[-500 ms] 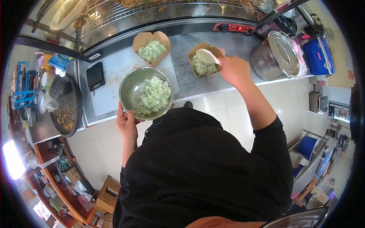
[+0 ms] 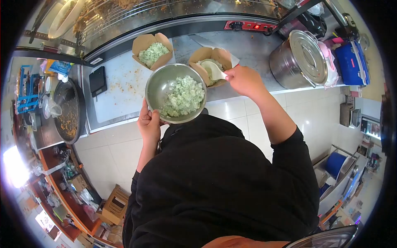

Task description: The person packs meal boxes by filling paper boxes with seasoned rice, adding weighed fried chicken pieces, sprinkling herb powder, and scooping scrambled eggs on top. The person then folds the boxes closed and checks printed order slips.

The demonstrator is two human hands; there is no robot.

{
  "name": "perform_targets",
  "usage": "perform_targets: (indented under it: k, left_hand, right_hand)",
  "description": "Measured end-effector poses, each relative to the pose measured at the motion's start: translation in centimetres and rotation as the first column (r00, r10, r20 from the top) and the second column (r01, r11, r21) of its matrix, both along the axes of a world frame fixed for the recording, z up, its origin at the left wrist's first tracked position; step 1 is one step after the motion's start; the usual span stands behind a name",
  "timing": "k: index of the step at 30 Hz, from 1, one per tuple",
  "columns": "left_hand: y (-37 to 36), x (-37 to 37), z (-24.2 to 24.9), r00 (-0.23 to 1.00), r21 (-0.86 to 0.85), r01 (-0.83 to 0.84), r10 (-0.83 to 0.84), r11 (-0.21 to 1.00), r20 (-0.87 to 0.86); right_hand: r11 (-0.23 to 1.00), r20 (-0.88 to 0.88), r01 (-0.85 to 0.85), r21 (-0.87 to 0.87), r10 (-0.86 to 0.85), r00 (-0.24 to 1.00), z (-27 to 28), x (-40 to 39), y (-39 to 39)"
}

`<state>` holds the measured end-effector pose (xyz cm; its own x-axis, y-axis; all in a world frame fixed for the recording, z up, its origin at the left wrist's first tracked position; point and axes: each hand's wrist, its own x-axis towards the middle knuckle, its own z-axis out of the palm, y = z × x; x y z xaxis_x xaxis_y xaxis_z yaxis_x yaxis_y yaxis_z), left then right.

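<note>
My left hand (image 2: 150,122) grips the rim of a steel mixing bowl (image 2: 156,89) at its lower left, holding it tilted over the counter's front edge. Pale green, rice-like food (image 2: 182,97) fills the bowl's right side. Closed around the handle of a white rice paddle (image 2: 216,72), my right hand (image 2: 244,79) keeps the paddle's head inside a brown paper takeout box (image 2: 200,55). Green food in that box is partly hidden by the paddle. Behind the bowl stands a second open takeout box (image 2: 142,42) with a mound of the same food.
A white cutting board (image 2: 113,101) with crumbs lies under the left box. A black scale (image 2: 98,80) sits left, beside a dark round pan (image 2: 68,103). At right stand a lidded steel pot (image 2: 289,62) and a blue container (image 2: 350,62). A glass display case (image 2: 173,10) borders the back.
The bowl has moved right and slightly up with my left hand, closer to the right box. My right hand has shifted a little left and down, and the paddle's head sits lower in the box.
</note>
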<state>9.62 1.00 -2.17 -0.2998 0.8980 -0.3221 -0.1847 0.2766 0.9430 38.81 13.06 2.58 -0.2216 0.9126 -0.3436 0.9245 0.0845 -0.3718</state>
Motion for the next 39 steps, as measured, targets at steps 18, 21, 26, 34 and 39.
perform_targets:
  k: [18,21,26,34,39]
  left_hand:
    - [-0.8,0.4,0.0,0.996,0.022,-0.091,0.090,0.996,0.024]
    - [-0.9,-0.2,-1.1,0.997,0.035,-0.074,0.074,0.997,0.017]
    - [-0.9,-0.2,-1.3,0.996,0.033,-0.092,0.091,0.995,0.024]
    - [-0.9,0.4,-0.8,0.992,0.031,-0.120,0.119,0.992,0.031]
    - [-1.6,-1.0,-0.5,0.993,0.057,-0.119,0.119,0.991,0.007]
  right_hand:
    - [0.837,-0.510,0.230,-0.496,-0.495,0.703,-3.5,4.6,1.5]
    - [0.845,-0.509,0.227,-0.484,-0.483,0.713,-0.4,4.7,1.2]
    - [0.999,-0.535,-0.006,-0.045,-0.019,0.845,0.8,1.6,-0.9]
    - [0.943,-0.288,-0.158,0.294,0.245,0.926,3.2,-3.3,-3.0]
    - [0.936,-0.168,-0.094,0.340,0.159,0.973,7.1,-4.0,2.2]
